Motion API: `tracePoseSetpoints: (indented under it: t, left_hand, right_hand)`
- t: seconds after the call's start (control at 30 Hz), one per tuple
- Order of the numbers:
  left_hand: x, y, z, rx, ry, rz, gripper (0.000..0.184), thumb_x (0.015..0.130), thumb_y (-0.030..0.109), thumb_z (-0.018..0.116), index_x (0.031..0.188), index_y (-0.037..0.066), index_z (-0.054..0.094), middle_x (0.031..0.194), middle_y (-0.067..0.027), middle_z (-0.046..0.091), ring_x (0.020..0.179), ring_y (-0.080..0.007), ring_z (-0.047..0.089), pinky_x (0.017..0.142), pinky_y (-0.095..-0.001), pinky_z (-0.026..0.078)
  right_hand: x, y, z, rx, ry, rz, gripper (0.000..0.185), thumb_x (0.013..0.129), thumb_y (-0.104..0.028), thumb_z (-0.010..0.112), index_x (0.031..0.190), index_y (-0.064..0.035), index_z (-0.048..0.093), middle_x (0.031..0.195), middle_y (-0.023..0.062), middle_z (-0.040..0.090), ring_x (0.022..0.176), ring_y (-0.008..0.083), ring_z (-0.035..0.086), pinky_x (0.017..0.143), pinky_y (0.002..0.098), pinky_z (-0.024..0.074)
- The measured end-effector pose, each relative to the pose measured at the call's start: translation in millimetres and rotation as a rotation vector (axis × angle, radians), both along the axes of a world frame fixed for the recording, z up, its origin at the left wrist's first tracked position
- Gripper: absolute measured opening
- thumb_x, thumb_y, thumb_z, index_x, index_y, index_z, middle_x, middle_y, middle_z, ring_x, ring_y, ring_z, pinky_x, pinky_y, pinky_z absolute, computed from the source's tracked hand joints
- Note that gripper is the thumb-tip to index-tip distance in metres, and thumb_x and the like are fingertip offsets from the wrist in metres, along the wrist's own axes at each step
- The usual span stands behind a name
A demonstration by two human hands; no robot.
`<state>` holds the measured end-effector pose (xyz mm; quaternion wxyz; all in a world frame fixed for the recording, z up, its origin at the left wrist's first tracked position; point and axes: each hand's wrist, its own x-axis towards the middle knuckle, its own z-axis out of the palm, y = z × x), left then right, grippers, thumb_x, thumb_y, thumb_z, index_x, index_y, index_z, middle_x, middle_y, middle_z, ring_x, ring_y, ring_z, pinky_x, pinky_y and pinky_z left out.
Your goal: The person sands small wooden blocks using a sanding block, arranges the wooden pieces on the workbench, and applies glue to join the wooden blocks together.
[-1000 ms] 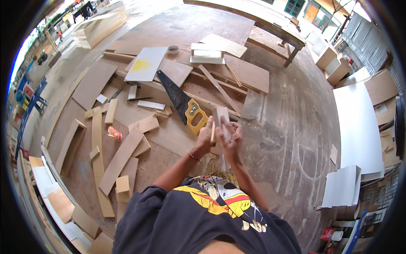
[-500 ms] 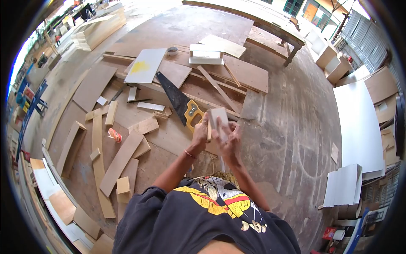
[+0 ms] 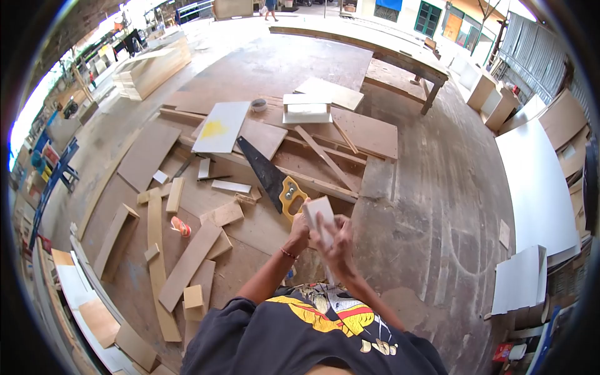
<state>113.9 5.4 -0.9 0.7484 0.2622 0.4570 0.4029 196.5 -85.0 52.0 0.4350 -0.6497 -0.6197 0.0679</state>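
Note:
In front of my chest is a small whitish wooden block (image 3: 321, 215), held up at a tilt. My left hand (image 3: 300, 230) is closed around its left side. My right hand (image 3: 339, 244) lies against its front and right edge with bent fingers, slightly blurred; how firmly it grips cannot be seen. Just beyond my left hand rests a handsaw (image 3: 265, 172) with a dark blade and a yellow handle, its blade pointing away to the left. Wooden planks (image 3: 190, 265) and short offcuts (image 3: 176, 195) lie to the left of my hands.
A white panel with a yellow stain (image 3: 220, 128) and a small white box-shaped piece (image 3: 306, 109) lie ahead. A long table (image 3: 400, 55) stands behind them. Large white sheets (image 3: 537, 181) lean at right. An orange-and-white item (image 3: 180, 226) lies among the planks. A person walks far off.
The view has tipped upward, so the scene sits lower in the picture. My right hand's fingers have shifted on the block. The saw stays in its place among the boards.

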Motion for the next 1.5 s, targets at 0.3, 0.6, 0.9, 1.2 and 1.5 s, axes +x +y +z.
tracePoseSetpoints:
  t: [0.3, 0.6, 0.9, 1.2, 1.5]
  left_hand:
    - [13.6, -18.4, -11.5, 0.098, 0.109, -0.142, 0.055, 0.087, 0.058, 0.044, 0.074, 0.007, 0.060, 0.058, 0.0004, 0.054, 0.042, -0.0094, 0.048, 0.033, -0.0242, 0.035]
    - [0.1, -4.6, 4.0, 0.166, 0.009, 0.004, 0.052, 0.090, 0.052, 0.044, 0.076, 0.005, 0.060, 0.060, -0.0008, 0.056, 0.047, -0.0101, 0.052, 0.040, -0.0251, 0.043]
    - [-1.2, -8.5, -14.2, 0.222, 0.090, -0.043, 0.051, 0.091, 0.050, 0.045, 0.079, 0.003, 0.061, 0.065, -0.0004, 0.057, 0.050, -0.0098, 0.052, 0.042, -0.0252, 0.042]
    - [8.6, -2.7, -9.2, 0.165, 0.151, -0.082, 0.055, 0.088, 0.058, 0.043, 0.073, 0.008, 0.060, 0.057, 0.0007, 0.054, 0.040, -0.0096, 0.048, 0.033, -0.0243, 0.035]
    - [1.4, 7.4, -24.1, 0.268, 0.082, -0.067, 0.033, 0.092, 0.035, 0.046, 0.090, 0.005, 0.060, 0.076, -0.0025, 0.059, 0.059, -0.0120, 0.057, 0.040, -0.0241, 0.044]
  right_hand:
    - [22.4, 36.7, 2.7, -0.007, 0.132, -0.223, 0.043, 0.077, -0.033, 0.065, 0.117, -0.0178, 0.062, 0.101, 0.0170, 0.049, 0.098, 0.0309, 0.046, 0.084, 0.0387, 0.0415]
    - [3.8, 15.7, 11.9, 0.022, -0.013, -0.063, 0.045, 0.075, -0.030, 0.066, 0.117, -0.0152, 0.061, 0.099, 0.0160, 0.048, 0.095, 0.0282, 0.046, 0.083, 0.0368, 0.0407]
    - [-1.1, 11.6, 6.0, -0.049, -0.081, -0.142, 0.043, 0.076, -0.034, 0.065, 0.117, -0.0225, 0.061, 0.108, 0.0181, 0.046, 0.098, 0.0329, 0.046, 0.084, 0.0411, 0.0412]
    - [17.7, 46.2, 13.8, 0.010, 0.034, -0.216, 0.045, 0.074, -0.029, 0.067, 0.118, -0.0183, 0.061, 0.103, 0.0151, 0.048, 0.096, 0.0295, 0.045, 0.084, 0.0364, 0.0404]
    - [2.9, 23.8, 10.8, -0.034, -0.062, -0.110, 0.045, 0.074, -0.030, 0.067, 0.116, -0.0163, 0.062, 0.104, 0.0159, 0.046, 0.097, 0.0296, 0.045, 0.086, 0.0375, 0.0396]
